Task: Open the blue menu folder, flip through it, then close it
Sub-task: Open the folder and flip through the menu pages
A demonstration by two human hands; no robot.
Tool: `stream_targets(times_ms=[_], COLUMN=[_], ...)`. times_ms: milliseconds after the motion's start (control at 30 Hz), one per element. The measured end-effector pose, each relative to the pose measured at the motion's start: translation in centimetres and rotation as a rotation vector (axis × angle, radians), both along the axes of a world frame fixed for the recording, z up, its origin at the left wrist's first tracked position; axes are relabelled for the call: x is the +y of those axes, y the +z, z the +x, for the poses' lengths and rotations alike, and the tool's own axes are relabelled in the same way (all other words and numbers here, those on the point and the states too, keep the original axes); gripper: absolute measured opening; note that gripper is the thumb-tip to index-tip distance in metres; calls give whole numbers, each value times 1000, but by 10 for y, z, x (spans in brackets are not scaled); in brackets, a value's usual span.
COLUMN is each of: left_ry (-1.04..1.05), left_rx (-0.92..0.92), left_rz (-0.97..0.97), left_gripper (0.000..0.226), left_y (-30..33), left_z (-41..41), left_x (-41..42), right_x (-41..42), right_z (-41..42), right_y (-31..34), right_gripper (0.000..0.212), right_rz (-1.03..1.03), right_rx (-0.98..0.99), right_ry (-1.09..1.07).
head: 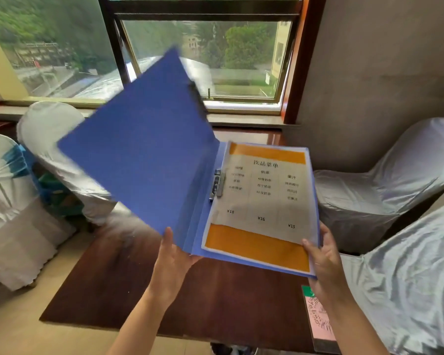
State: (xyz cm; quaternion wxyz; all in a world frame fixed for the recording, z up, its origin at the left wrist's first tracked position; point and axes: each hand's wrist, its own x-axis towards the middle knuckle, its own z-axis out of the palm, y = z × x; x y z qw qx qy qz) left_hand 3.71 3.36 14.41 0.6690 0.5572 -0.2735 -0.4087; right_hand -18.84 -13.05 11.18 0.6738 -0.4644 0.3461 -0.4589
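The blue menu folder (144, 149) is held open in the air above the dark wooden table (215, 303). Its front cover stands raised to the left, blurred. The right half shows a menu page (262, 201) in a clear sleeve, with orange bands at top and bottom, printed columns and prices, and a metal clip (217, 184) by the spine. My left hand (172, 260) grips the folder's lower edge near the spine, thumb on the cover. My right hand (323, 254) holds the lower right corner, thumb on the sleeve.
Chairs in white covers stand at the left (49, 139) and in grey covers at the right (369, 196). A pink and green card (318, 319) lies at the table's right edge. A window (203, 60) and a concrete wall are behind the table.
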Motion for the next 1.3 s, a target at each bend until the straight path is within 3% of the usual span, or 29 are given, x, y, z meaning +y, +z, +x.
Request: stream_targets(times_ms=[67,167,233,333,433,533,700,933,1167,1300], left_ry=[-92,-45,-62,-31,-69,-67,51,139,144,137], left_rx=[-44,-115,2,225,186,192,402,449,434,441], left_rz=[17,118,70,-26,-10,-30,-178,-179,-96,-85], left_gripper=[29,28,9,27,26,36,48,41,30,28], left_y=[1,-5,-9,-11,-14,-10,-17,-20,-32,-31], left_z=[6,8,5,-1,0,2,-7,-13,-19,-21], left_x=[1,5,11,17,20,20,17,16,21,19], right_x=[-3,-10,-11,-10,-11,-8,-4,6,7,5], right_z=[-3,-9,-14,-28,-43,-47,-43,-34,-35,-33], right_y=[9,18,22,29,34,38,42,41,45,46], right_gripper=[45,45,41,54,73,78,65,47,51,29], right_rz=[-54,-78,-84,-84,-63,-120,-225,-316,-303,-218], right_rx=[0,2,38,119,125,134,199,275,323,263], right_ry=[-16,-4,66,237,371,394,287,121,71,91])
